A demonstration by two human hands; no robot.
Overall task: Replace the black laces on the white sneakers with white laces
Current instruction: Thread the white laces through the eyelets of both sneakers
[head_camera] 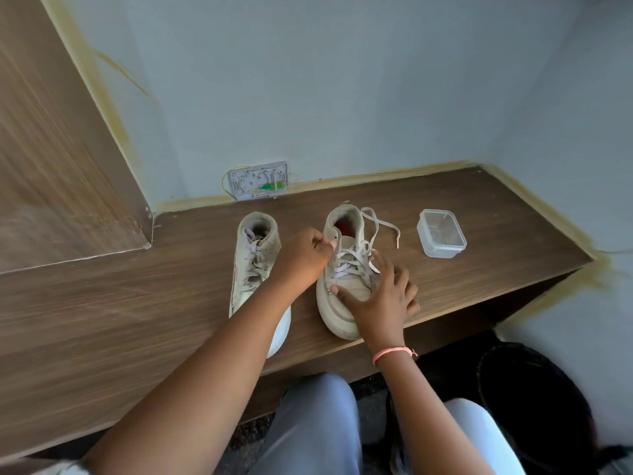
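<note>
I'm working on the right sneaker (pixel 346 286), which stands near the table's (pixel 137 303) front edge, toe toward me; the left sneaker (pixel 255 265) sits just beside it on the left. Both already show white laces, and I see no black lace anywhere. My left hand (pixel 303 257) has its fingers curled in a pinch at the right sneaker's upper eyelets, apparently on the white lace (pixel 352 260), though the strand itself is hidden in the grip. My right hand (pixel 380 296) lies spread and relaxed over the shoe's toe and outer side, steadying it, forefinger up by the crossings. A loose lace end (pixel 387 226) trails toward the clear plastic container (pixel 442 233) near the table's right edge. I judge this the last step: threading or snugging the top eyelets. Next I'd need to pull the slack even and gather both ends to tie.
</note>
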